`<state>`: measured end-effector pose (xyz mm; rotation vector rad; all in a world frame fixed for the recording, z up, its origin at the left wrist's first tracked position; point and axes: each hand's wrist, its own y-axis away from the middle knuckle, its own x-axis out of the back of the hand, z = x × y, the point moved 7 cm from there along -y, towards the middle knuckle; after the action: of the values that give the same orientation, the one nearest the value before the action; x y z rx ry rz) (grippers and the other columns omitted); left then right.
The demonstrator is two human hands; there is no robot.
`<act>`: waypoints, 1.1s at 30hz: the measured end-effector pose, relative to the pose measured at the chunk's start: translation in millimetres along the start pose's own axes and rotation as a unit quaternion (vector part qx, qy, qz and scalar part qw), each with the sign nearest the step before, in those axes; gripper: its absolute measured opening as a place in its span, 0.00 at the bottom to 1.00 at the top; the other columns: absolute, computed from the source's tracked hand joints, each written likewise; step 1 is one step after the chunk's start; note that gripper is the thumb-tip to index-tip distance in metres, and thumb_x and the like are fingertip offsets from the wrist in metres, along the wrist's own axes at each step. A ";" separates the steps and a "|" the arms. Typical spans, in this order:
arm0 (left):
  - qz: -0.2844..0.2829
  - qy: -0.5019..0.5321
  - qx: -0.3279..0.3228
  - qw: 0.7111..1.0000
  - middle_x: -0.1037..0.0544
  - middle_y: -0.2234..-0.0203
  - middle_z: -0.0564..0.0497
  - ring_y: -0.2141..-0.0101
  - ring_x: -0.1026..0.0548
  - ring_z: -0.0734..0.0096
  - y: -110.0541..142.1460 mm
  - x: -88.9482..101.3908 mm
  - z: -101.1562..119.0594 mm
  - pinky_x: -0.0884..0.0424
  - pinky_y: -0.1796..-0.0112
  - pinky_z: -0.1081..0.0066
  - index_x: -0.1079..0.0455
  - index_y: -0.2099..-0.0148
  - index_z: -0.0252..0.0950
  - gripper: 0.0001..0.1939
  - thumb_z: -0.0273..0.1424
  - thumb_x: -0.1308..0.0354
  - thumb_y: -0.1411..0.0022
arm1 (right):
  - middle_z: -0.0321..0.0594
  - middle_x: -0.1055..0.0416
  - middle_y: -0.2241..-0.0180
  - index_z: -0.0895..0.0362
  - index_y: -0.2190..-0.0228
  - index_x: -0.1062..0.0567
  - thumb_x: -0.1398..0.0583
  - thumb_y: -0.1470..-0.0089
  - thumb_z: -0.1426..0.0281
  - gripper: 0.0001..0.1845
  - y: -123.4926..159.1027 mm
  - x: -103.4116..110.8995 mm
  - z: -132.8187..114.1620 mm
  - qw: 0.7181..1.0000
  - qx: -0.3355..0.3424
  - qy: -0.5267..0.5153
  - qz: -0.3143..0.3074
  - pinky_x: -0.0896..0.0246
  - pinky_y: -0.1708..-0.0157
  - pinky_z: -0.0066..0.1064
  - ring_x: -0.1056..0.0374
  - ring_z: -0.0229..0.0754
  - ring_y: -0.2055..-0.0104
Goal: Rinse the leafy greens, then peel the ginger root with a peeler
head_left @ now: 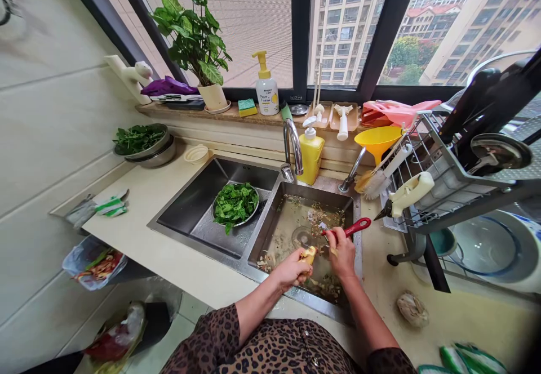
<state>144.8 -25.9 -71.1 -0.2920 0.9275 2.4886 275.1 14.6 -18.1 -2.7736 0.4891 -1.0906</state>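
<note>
Over the right sink basin (276, 216), my left hand (291, 270) is closed around a small, pale yellow, partly peeled piece of ginger (310, 254). My right hand (341, 253) grips a red-handled peeler (357, 227) close to its head, a short way right of the ginger. Most of the peeler's blade is hidden by my fingers. Below both hands, cloudy water with floating scraps and peelings (332, 216) fills part of the basin. In the left basin (181, 205) sits a bowl of green leaves (235, 204).
Between the basins rises a curved faucet (291, 137), with a yellow soap bottle (311, 157) behind it. To the right, a wire rack (439, 177) holds knives and utensils. A brown lump in plastic (412, 308) lies on the right counter. Stacked bowls of greens (146, 146) stand far left.
</note>
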 end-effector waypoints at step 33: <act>-0.118 0.238 0.008 0.964 0.28 0.77 0.47 0.86 0.38 0.85 5.9 -11.0 3.0 0.63 0.89 0.83 0.39 0.67 0.31 0.16 0.34 0.38 0.52 | 0.40 0.29 0.75 0.57 0.70 0.28 0.51 0.45 0.56 0.19 -4.9 -3.3 2.4 0.999 0.014 -0.025 -0.039 0.45 0.72 0.27 0.36 0.39 0.74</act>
<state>151.4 -31.7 -61.7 -0.9693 1.0228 2.2247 275.7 20.3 -20.8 -2.8101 0.3597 -1.0324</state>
